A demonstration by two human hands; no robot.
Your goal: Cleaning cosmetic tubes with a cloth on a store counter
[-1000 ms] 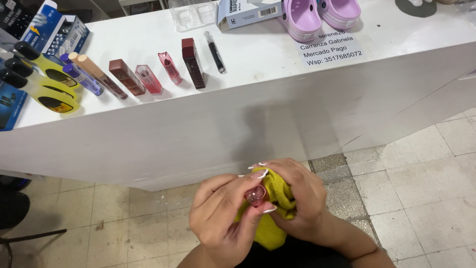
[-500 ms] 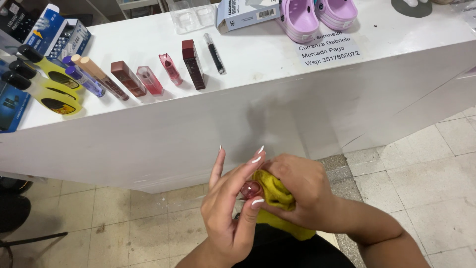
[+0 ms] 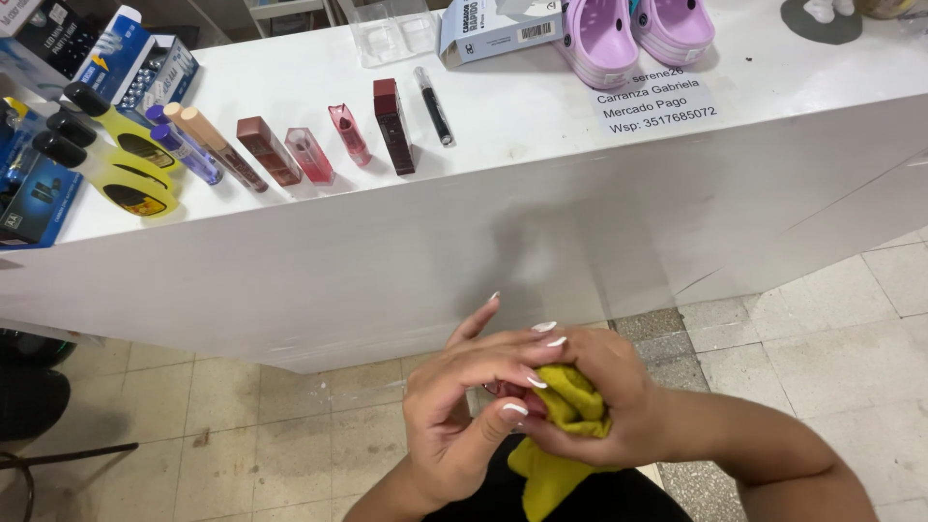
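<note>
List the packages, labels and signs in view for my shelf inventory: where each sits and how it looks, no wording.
White paper label: counter's front edge, below the lilac clogs; rectangular, dark print.
Grey-blue carton: counter's back, left of the clogs; flat, white side with barcode.
Clear plastic pack: left of that carton; empty-looking.
Blue-and-black boxes: far left corner; upright.
Dark blue box: left edge, beside the yellow tubes.

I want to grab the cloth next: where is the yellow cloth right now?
In the head view, the yellow cloth is low and centre, bunched in the right hand against the left hand, below the white counter.
</note>
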